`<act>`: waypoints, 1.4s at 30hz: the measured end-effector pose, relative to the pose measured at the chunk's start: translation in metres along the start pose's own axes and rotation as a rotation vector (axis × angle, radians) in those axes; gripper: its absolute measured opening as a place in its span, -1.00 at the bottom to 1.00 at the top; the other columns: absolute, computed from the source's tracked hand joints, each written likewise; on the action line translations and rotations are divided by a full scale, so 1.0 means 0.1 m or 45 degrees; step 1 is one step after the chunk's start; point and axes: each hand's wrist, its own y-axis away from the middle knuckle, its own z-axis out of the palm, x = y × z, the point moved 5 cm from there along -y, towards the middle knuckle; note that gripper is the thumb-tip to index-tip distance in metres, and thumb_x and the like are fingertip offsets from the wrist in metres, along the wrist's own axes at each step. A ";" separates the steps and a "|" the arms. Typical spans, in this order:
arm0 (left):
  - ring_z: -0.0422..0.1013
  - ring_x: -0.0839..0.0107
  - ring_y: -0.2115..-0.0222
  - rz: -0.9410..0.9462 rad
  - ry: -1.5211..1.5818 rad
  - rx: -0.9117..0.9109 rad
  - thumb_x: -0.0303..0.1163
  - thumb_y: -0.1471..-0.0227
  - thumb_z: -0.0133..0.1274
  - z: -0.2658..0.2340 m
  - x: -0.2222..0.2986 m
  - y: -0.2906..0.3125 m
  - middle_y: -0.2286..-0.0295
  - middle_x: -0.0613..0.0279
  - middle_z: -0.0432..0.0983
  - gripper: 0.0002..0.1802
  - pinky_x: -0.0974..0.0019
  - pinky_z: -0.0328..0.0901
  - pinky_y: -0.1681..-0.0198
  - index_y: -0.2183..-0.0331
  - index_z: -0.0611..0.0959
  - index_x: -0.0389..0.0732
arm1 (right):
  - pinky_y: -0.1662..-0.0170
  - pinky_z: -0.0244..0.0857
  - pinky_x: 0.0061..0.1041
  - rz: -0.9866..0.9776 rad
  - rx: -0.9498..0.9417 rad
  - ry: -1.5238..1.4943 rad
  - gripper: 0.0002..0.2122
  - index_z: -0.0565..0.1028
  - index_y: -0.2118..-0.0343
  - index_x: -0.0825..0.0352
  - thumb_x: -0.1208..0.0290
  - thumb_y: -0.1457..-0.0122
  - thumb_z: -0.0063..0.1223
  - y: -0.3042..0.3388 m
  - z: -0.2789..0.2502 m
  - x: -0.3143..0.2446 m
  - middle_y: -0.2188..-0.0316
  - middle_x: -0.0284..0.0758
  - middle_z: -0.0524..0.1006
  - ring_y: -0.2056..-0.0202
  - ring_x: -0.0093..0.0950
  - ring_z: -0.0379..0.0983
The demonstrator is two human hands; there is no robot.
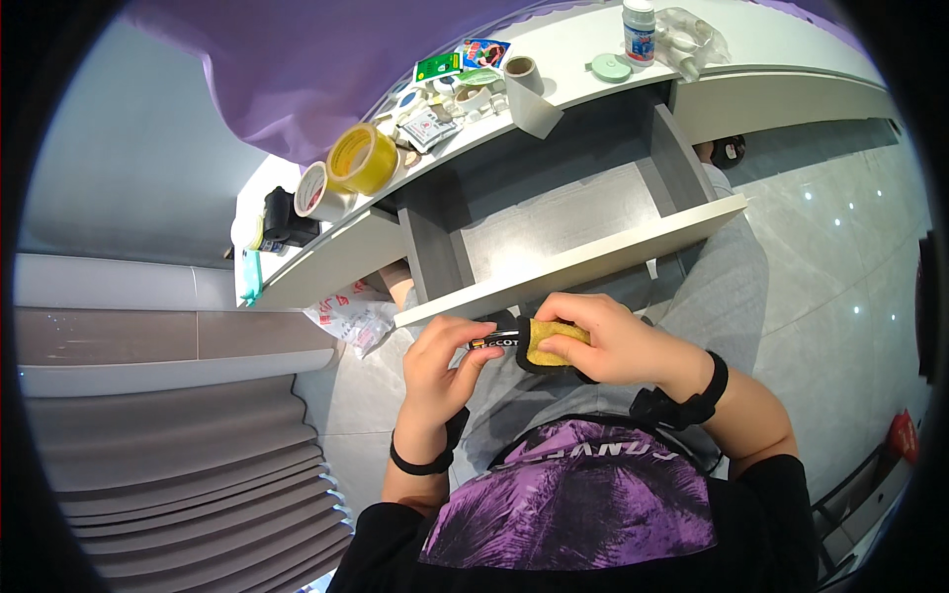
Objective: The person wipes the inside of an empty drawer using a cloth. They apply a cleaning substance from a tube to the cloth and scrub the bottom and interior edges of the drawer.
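black cylinder (497, 342) lies left-to-right, right end at yellow cloth (540, 342).

The stick (502, 340), slim and black with pale lettering, is held nearly level. Its right end meets the cloth (547, 348), yellow with a black border and bunched; whether it goes inside the folds cannot be told.

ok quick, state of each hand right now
Left hand: closed, pinching a black stick-shaped item.
Right hand: closed, holding a yellow cloth with black edging.
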 end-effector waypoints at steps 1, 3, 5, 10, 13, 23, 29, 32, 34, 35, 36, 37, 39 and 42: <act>0.41 0.34 0.52 0.012 0.004 0.022 -0.51 0.31 0.26 0.01 0.00 -0.03 0.52 0.17 0.48 -0.70 0.43 0.28 0.45 0.39 0.57 -0.27 | 0.54 0.19 -0.49 0.000 0.001 0.000 -0.80 0.39 0.51 0.41 0.37 -0.04 0.07 0.00 -0.01 0.01 0.68 -0.20 0.42 0.66 -0.35 0.33; 0.40 0.33 0.53 0.021 0.003 0.046 -0.49 0.30 0.26 0.02 0.01 -0.08 0.52 0.16 0.48 -0.69 0.43 0.28 0.46 0.39 0.57 -0.27 | 0.53 0.19 -0.60 0.014 0.112 0.045 -0.88 0.39 0.51 0.40 0.48 -0.02 0.07 -0.01 -0.09 0.02 0.70 -0.35 0.39 0.64 -0.60 0.27; 0.43 0.32 0.55 0.006 -0.088 -0.013 -0.45 0.29 0.27 0.06 0.03 -0.14 0.54 0.15 0.49 -0.67 0.42 0.30 0.48 0.38 0.56 -0.28 | 0.54 0.16 -0.61 0.134 0.133 0.032 -0.86 0.38 0.53 0.40 0.47 -0.03 0.07 -0.03 -0.17 0.00 0.71 -0.37 0.36 0.64 -0.64 0.24; 0.46 0.29 0.54 0.025 -0.073 -0.193 -0.40 0.27 0.28 0.17 0.06 -0.28 0.51 0.12 0.52 -0.66 0.39 0.33 0.48 0.38 0.54 -0.29 | 0.63 0.03 -0.53 0.255 0.284 0.103 -0.69 0.31 0.66 0.42 0.33 -0.15 -0.05 -0.07 -0.37 0.09 0.80 -0.30 0.21 0.70 -0.62 0.06; 0.45 0.36 0.55 0.032 -0.155 -0.172 -0.44 0.20 0.23 0.14 0.02 -0.44 0.48 0.10 0.52 -0.70 0.43 0.31 0.44 0.36 0.52 -0.32 | 0.65 0.00 -0.51 0.203 0.605 0.264 -0.64 0.28 0.66 0.43 0.28 -0.19 -0.11 -0.07 -0.71 0.23 0.80 -0.27 0.16 0.71 -0.60 0.02; 0.42 0.14 0.47 0.316 -0.743 -0.023 -0.50 -0.03 -0.08 0.53 -0.19 -1.93 0.44 0.09 0.46 -0.77 0.23 0.31 0.40 0.19 0.44 -0.22 | 0.49 0.29 -0.34 0.113 0.400 1.185 -0.74 0.38 0.62 0.32 0.27 -0.12 -0.09 -0.18 -0.92 0.36 0.67 -0.22 0.44 0.57 -0.26 0.41; 0.43 0.18 0.57 0.420 -1.071 -0.024 -0.26 -0.02 -0.02 1.11 -0.45 -2.34 0.57 0.18 0.47 -0.80 0.20 0.30 0.58 0.36 0.45 -0.17 | 0.56 0.29 -0.46 -0.106 0.435 1.237 -0.78 0.38 0.65 0.27 0.30 -0.06 0.00 -0.16 -0.86 0.34 0.75 -0.31 0.41 0.62 -0.38 0.41; 0.43 0.18 0.60 0.294 -1.130 -0.097 -0.22 -0.01 -0.03 1.25 -0.61 -2.37 0.59 0.17 0.47 -0.78 0.20 0.30 0.59 0.36 0.46 -0.17 | 0.53 0.28 -0.40 -0.045 0.382 1.176 -0.75 0.37 0.65 0.31 0.31 -0.09 -0.04 -0.16 -0.89 0.36 0.72 -0.26 0.42 0.62 -0.31 0.40; 0.43 0.17 0.62 0.288 -1.122 -0.104 -0.20 -0.02 -0.03 1.29 -0.64 -2.39 0.61 0.18 0.47 -0.76 0.20 0.29 0.61 0.34 0.47 -0.16 | 0.54 0.27 -0.42 -0.061 0.394 1.173 -0.75 0.37 0.65 0.31 0.30 -0.10 -0.04 -0.15 -0.91 0.32 0.73 -0.26 0.42 0.63 -0.32 0.39; 0.43 0.18 0.62 0.279 -1.127 -0.119 -0.20 -0.02 -0.03 1.30 -0.65 -2.39 0.61 0.18 0.47 -0.76 0.20 0.29 0.60 0.32 0.47 -0.15 | 0.54 0.27 -0.41 -0.043 0.379 1.175 -0.75 0.37 0.65 0.31 0.30 -0.10 -0.04 -0.15 -0.91 0.34 0.73 -0.26 0.42 0.63 -0.32 0.39; 0.44 0.18 0.62 0.270 -1.133 -0.132 -0.20 -0.02 -0.03 1.30 -0.66 -2.38 0.62 0.17 0.47 -0.75 0.19 0.29 0.60 0.30 0.48 -0.14 | 0.55 0.27 -0.41 -0.028 0.363 1.176 -0.74 0.37 0.65 0.32 0.30 -0.10 -0.04 -0.16 -0.91 0.35 0.74 -0.26 0.42 0.63 -0.32 0.39; 0.44 0.18 0.62 0.265 -1.135 -0.132 -0.20 -0.02 -0.03 1.30 -0.67 -2.37 0.62 0.17 0.47 -0.75 0.19 0.29 0.60 0.30 0.48 -0.14 | 0.55 0.27 -0.41 -0.028 0.358 1.174 -0.74 0.37 0.65 0.32 0.30 -0.10 -0.04 -0.16 -0.90 0.36 0.74 -0.26 0.42 0.63 -0.32 0.39; 0.44 0.18 0.62 0.247 -1.124 -0.147 -0.22 -0.03 -0.04 1.29 -0.59 -2.35 0.62 0.18 0.48 -0.74 0.19 0.30 0.59 0.25 0.48 -0.13 | 0.55 0.28 -0.40 0.001 0.393 1.127 -0.75 0.38 0.64 0.31 0.30 -0.10 -0.04 -0.14 -0.92 0.36 0.71 -0.27 0.40 0.62 -0.31 0.39; 0.44 0.17 0.58 0.191 -0.914 -0.346 -0.26 -0.02 -0.04 1.19 -0.45 -2.13 0.57 0.13 0.48 -0.73 0.21 0.32 0.54 0.22 0.48 -0.15 | 0.54 0.28 -0.39 0.022 0.411 1.104 -0.77 0.42 0.61 0.31 0.28 -0.09 -0.03 -0.14 -0.93 0.33 0.65 -0.28 0.37 0.61 -0.30 0.39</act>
